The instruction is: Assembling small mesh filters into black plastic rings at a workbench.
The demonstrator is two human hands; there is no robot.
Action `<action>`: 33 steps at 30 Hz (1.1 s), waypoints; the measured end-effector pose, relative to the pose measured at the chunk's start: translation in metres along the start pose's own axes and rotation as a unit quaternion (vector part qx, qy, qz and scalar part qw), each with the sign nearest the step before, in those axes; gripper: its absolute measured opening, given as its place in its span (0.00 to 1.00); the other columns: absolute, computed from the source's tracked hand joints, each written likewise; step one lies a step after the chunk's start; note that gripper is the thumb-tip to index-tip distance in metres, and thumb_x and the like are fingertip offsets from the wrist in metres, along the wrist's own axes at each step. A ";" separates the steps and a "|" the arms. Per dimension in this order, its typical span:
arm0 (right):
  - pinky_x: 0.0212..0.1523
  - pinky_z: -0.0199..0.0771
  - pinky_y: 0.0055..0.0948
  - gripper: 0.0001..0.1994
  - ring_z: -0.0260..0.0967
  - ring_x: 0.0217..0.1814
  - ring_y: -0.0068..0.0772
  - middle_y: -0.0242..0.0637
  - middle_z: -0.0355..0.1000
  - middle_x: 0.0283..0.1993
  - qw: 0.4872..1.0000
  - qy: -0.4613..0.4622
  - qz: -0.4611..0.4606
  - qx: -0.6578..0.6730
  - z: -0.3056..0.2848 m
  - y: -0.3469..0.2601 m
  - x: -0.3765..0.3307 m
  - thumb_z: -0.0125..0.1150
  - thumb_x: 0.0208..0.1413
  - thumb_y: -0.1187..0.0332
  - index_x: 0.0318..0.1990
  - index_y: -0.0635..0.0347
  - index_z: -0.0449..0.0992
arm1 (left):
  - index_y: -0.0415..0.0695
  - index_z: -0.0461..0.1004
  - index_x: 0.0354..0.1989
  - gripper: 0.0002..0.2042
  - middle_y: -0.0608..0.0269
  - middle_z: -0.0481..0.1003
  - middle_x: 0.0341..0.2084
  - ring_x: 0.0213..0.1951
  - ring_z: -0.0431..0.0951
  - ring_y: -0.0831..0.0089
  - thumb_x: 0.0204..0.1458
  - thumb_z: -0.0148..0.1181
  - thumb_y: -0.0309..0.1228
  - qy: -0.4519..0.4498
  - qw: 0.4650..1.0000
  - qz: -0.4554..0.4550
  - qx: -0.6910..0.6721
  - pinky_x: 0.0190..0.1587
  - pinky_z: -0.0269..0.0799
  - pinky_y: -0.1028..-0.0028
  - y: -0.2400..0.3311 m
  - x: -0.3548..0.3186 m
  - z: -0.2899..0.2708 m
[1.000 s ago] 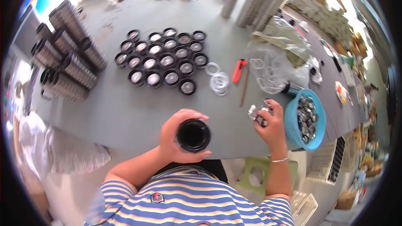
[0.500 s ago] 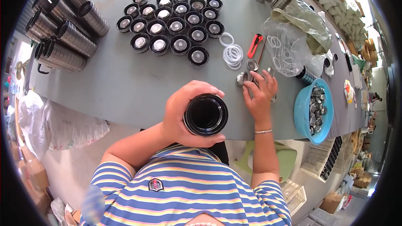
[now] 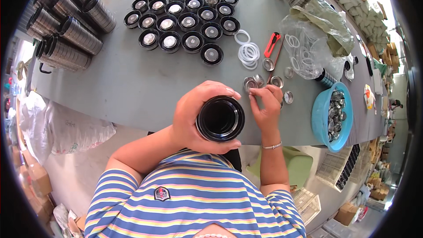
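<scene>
My left hand (image 3: 186,117) wraps around a round black lid (image 3: 220,119), its dark hollow side facing up, just past the table's near edge. To its right, my right hand (image 3: 267,105) has thumb and fingertips closed on a small round metal cap (image 3: 250,84) low over the table. Several similar caps lie close by, among them an upturned one (image 3: 276,82) and another (image 3: 288,97) beside the hand. Farther off sit rows of black lids (image 3: 192,42) with silver discs in their centres. White sealing rings (image 3: 249,55) lie in a loose pile right of those rows.
A red utility knife (image 3: 272,44) lies beyond the caps. On the right are a clear plastic bag (image 3: 304,46) with rings and a blue basket (image 3: 319,119) full of metal caps. Stacked metal-sided lids (image 3: 83,35) stand at the far left.
My right hand has drawn nearer to me and slightly left, its fingers closing on a metal cap. The left hand still holds the black lid, almost in place.
</scene>
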State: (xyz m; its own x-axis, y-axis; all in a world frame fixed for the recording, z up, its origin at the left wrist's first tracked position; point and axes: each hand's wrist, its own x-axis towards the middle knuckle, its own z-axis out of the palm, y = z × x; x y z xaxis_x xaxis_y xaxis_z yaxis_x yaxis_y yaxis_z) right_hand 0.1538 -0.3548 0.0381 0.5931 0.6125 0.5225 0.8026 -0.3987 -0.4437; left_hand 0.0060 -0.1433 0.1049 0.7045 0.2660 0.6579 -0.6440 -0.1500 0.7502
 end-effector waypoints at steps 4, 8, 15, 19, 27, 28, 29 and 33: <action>0.65 0.65 0.45 0.11 0.73 0.53 0.41 0.29 0.82 0.40 0.994 -0.027 0.056 0.091 -0.005 -0.021 -0.020 0.77 0.52 0.74 0.44 0.52 0.87 | 0.36 0.73 0.62 0.43 0.50 0.82 0.50 0.51 0.83 0.58 0.36 0.90 0.36 0.002 1.000 0.003 0.011 0.53 0.80 0.64 0.003 0.002 -0.003; 0.66 0.65 0.44 0.09 0.74 0.55 0.41 0.31 0.83 0.47 0.995 -0.091 0.022 0.017 -0.001 -0.022 -0.027 0.77 0.54 0.72 0.43 0.54 0.87 | 0.36 0.72 0.62 0.43 0.50 0.82 0.50 0.50 0.84 0.58 0.36 0.90 0.36 -0.002 1.000 0.003 0.012 0.53 0.81 0.64 0.004 0.004 -0.001; 0.76 0.60 0.54 0.04 0.73 0.64 0.40 0.26 0.86 0.45 0.984 0.060 -0.094 0.142 -0.090 -0.112 0.048 0.74 0.56 0.66 0.39 0.48 0.88 | 0.36 0.67 0.65 0.48 0.45 0.79 0.54 0.55 0.83 0.59 0.35 0.92 0.34 -0.025 0.999 -0.017 0.017 0.57 0.82 0.63 0.005 -0.003 -0.008; 0.82 0.46 0.62 0.07 0.71 0.69 0.47 0.23 0.87 0.47 0.983 -0.081 -0.165 0.012 -0.110 -0.156 0.078 0.70 0.61 0.59 0.35 0.47 0.89 | 0.39 0.71 0.61 0.42 0.52 0.81 0.51 0.48 0.86 0.60 0.37 0.90 0.37 0.022 1.000 -0.008 -0.010 0.53 0.82 0.64 -0.001 -0.003 0.003; 0.83 0.38 0.69 0.27 0.69 0.76 0.50 0.27 0.86 0.51 0.958 -0.236 -0.150 -0.067 -0.117 -0.171 0.089 0.65 0.59 0.37 0.44 0.51 0.91 | 0.39 0.71 0.61 0.42 0.51 0.80 0.50 0.47 0.86 0.60 0.38 0.90 0.38 0.033 0.999 0.019 -0.013 0.50 0.83 0.64 -0.005 -0.001 0.007; 0.83 0.38 0.69 0.28 0.69 0.76 0.50 0.27 0.85 0.53 0.956 -0.239 -0.156 -0.068 -0.114 -0.171 0.092 0.66 0.58 0.36 0.45 0.52 0.91 | 0.39 0.71 0.61 0.42 0.51 0.80 0.50 0.47 0.86 0.60 0.38 0.90 0.38 0.043 0.999 0.020 0.003 0.50 0.83 0.64 -0.004 0.000 0.003; 0.83 0.38 0.69 0.28 0.69 0.76 0.50 0.27 0.85 0.53 0.956 -0.240 -0.157 -0.066 -0.109 -0.169 0.092 0.66 0.58 0.36 0.45 0.52 0.91 | 0.39 0.71 0.61 0.41 0.51 0.80 0.50 0.47 0.86 0.60 0.39 0.90 0.38 0.052 0.998 0.021 0.019 0.50 0.83 0.64 -0.003 0.000 0.000; 0.83 0.40 0.69 0.26 0.71 0.75 0.48 0.29 0.84 0.49 0.963 -0.209 -0.166 -0.042 -0.100 -0.166 0.091 0.71 0.53 0.39 0.44 0.53 0.90 | 0.39 0.70 0.61 0.42 0.51 0.80 0.49 0.46 0.85 0.59 0.39 0.90 0.38 0.041 0.999 0.027 0.019 0.49 0.82 0.64 -0.002 0.003 -0.001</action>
State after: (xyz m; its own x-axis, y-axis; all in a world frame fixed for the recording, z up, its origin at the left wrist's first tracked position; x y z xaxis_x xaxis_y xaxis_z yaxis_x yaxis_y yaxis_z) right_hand 0.0807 -0.3011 0.2321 0.2395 0.9298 0.2796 0.9565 -0.1766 -0.2321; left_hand 0.0089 -0.1409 0.1050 0.6405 0.3336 0.6917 -0.6680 -0.2021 0.7162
